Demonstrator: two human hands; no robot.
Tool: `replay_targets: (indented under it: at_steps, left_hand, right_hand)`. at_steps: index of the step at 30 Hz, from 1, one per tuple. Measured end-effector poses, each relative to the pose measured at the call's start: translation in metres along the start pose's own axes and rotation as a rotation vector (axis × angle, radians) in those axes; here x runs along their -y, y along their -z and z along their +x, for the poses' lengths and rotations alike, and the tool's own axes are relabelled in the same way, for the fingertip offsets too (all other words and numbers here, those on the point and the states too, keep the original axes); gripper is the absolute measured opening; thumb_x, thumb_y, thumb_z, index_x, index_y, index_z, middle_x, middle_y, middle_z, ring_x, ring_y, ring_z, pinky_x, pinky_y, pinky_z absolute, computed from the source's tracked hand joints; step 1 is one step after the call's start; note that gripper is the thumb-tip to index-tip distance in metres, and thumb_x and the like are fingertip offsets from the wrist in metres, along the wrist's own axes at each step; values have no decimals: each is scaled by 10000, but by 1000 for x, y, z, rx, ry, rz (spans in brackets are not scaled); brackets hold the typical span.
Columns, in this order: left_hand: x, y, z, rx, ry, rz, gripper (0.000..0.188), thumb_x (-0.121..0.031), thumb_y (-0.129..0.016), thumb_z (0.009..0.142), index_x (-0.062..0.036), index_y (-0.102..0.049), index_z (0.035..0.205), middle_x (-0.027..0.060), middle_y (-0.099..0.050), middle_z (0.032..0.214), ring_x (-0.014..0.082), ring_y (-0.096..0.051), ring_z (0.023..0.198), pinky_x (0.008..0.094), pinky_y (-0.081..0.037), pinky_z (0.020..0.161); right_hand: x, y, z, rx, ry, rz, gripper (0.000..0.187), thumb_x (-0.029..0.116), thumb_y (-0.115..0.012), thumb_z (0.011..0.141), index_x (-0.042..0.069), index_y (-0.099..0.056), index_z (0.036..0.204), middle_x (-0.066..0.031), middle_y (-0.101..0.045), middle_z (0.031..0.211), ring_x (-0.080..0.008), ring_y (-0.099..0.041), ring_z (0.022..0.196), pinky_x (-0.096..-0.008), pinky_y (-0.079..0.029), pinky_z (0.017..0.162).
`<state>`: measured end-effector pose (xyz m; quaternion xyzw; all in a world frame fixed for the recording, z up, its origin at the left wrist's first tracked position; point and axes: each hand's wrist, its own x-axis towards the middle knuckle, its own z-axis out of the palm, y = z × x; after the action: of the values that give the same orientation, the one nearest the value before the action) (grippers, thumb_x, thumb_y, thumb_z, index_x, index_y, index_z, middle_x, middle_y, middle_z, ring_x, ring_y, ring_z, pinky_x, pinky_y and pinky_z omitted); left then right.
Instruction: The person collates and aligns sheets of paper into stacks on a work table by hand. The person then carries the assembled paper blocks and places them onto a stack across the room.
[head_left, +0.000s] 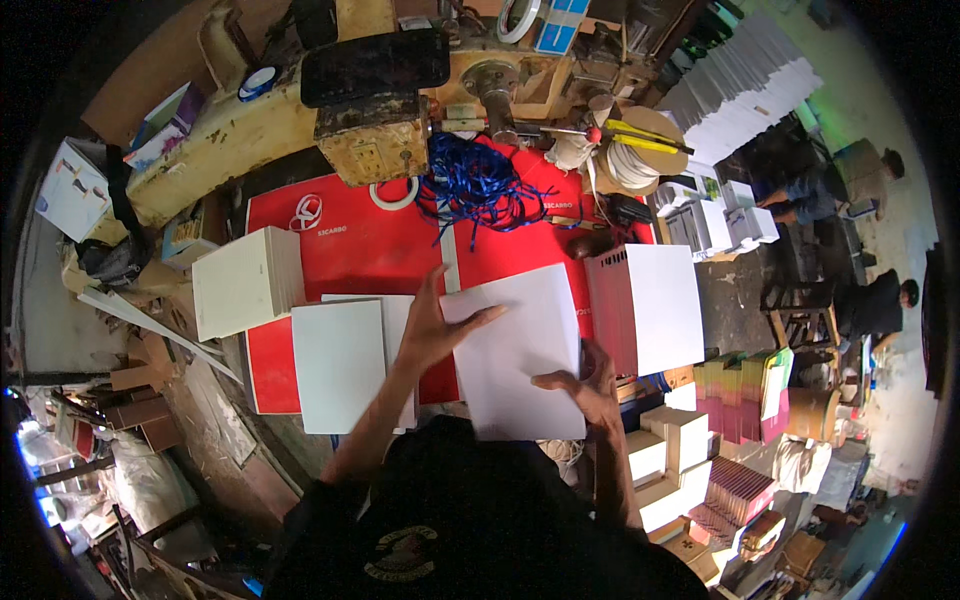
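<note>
In front of me a white-topped block of paper sheets (515,350) lies at a slight angle over the red sheet covering the bench. My right hand (594,388) grips its right edge, thumb on the top face and the other fingers partly hidden beside it. At the left edge, my left hand (430,328) has its fingers spread, and its thumb reaches over the top face. Left of it lies a pale white stack (338,360), with another white sheet partly under it. A tall stack of white-topped books with dark red edges (665,310) stands to the right.
A cream stack (240,285) stands at the far left of the red sheet (365,240). Tangled blue ribbon (485,190), a white tape roll (394,192) and a cord spool (635,160) lie behind. A heavy machine (370,140) borders the back. People work at far right.
</note>
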<state>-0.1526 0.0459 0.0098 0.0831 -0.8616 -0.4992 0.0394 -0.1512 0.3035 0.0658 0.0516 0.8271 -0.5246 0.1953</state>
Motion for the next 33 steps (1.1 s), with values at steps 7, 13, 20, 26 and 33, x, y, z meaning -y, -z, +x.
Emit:
replay_targets:
  at_steps: [7,13,20,26,33]
  left_hand:
    - [-16,-53,-76,-26,210,-220,1023,-301,-792,791,59,-114,1468,271,-520,1301,352,-575,1171,453,-457,994]
    - [-30,-64,-86,-89,73,90,1105,-270,-757,819,109,55,1467,324,-483,1298,414,-538,1187,473,-407,1038]
    - [-53,-56,-86,-20,193,56,1061,-331,-736,834,128,-15,1464,356,-347,1401,443,-399,1309,473,-348,1086]
    - [-55,-37,-74,-26,323,-124,762,-283,-695,884,32,-273,1435,277,-498,1293,350,-539,1176,425,-479,930]
    - [-41,-59,-75,-258,101,-267,290,-186,-698,900,-9,-559,1083,96,-649,815,163,-642,744,322,-524,643]
  right_hand:
    - [-83,-24,22,231,-67,534,508,80,-672,757,-68,-544,1226,-214,-686,1046,-257,-669,966,-347,-511,893]
    - [-136,-23,43,265,-46,475,465,164,-662,805,-76,-574,1193,-210,-690,1055,-265,-667,983,-366,-501,924]
    - [-141,-25,31,188,-109,498,424,253,-658,788,-49,-673,1085,-150,-686,1068,-223,-634,1015,-345,-476,937]
    - [-126,-18,26,149,-214,401,485,277,-664,768,-48,-652,1127,-140,-671,1075,-235,-601,1043,-363,-458,940]
    - [-211,-11,54,419,-213,634,703,445,-422,1008,-17,-232,1503,-216,-323,1519,-298,-335,1395,-409,-251,1155]
